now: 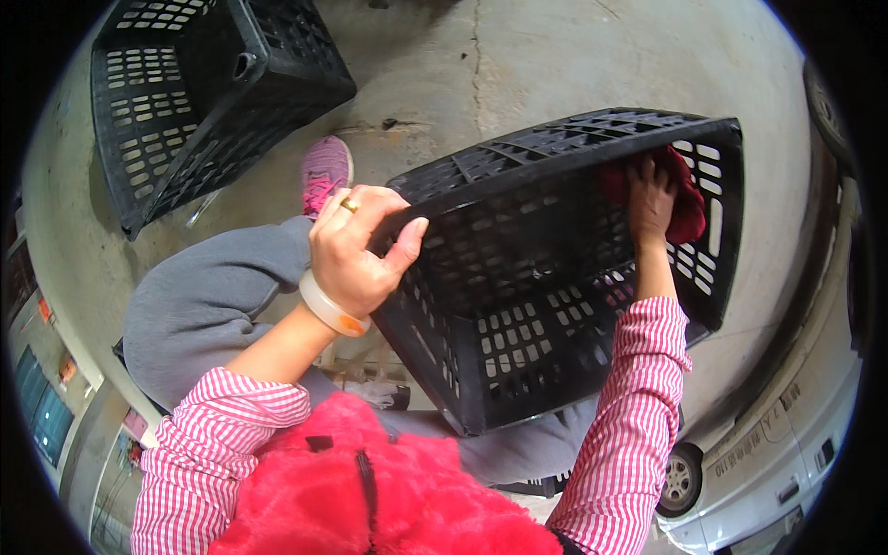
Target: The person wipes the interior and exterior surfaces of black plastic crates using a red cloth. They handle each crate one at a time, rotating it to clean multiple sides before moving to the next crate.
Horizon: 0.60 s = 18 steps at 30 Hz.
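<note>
A black plastic crate (518,379) with slotted walls is tilted in front of me, its open side facing me. My left hand (356,245) grips the crate's upper left corner, thumb inside the rim and fingers over the outside. Reaching into the crate, my right hand (652,199) presses a dark red cloth (685,208) against the right inner wall. The fingers lie bent over the cloth, and part of it is hidden beneath them. The crate's lower edge rests by my grey-trousered leg.
Another black crate (231,111) stands on the concrete floor (555,55) at the far left. My pink shoe (326,171) is between the two crates. A white vehicle (768,472) is parked at the right, and a tyre (823,106) shows at the far right.
</note>
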Each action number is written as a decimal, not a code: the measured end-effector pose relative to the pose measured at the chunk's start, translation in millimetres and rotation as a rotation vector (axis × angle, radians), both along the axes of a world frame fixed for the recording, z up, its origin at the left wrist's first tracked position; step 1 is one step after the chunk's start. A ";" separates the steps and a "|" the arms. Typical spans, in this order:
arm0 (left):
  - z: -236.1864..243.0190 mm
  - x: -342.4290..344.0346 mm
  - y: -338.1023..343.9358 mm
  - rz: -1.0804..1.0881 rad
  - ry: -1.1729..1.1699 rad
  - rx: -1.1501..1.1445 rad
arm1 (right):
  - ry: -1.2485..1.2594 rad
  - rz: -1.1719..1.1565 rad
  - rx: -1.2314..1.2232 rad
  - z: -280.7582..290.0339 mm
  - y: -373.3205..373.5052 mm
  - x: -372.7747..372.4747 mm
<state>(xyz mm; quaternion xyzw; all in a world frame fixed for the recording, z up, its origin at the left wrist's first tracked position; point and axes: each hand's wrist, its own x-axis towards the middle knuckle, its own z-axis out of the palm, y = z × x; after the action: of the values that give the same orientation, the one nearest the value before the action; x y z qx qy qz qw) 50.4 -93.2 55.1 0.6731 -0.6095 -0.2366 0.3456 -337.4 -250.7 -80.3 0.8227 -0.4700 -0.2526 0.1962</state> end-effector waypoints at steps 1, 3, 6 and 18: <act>-0.6 0.4 0.0 -0.001 0.019 0.002 | -0.054 0.022 -0.031 -9.3 5.0 -7.0; -1.2 0.9 0.7 -0.004 -0.008 0.004 | -0.096 -0.104 0.052 -16.3 24.7 -22.2; -2.3 0.1 1.4 -0.002 -0.006 -0.006 | -0.222 -0.387 0.148 -9.2 61.8 -36.2; -9.4 -1.8 4.5 0.041 -0.020 -0.121 | -0.648 -1.134 0.564 7.1 192.1 121.1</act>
<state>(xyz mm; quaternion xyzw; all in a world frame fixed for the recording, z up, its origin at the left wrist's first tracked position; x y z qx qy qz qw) 48.6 -88.7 45.7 0.6656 -0.6123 -0.1856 0.3841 -216.3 -58.6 -73.2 0.5045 -0.7771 -0.1703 -0.3356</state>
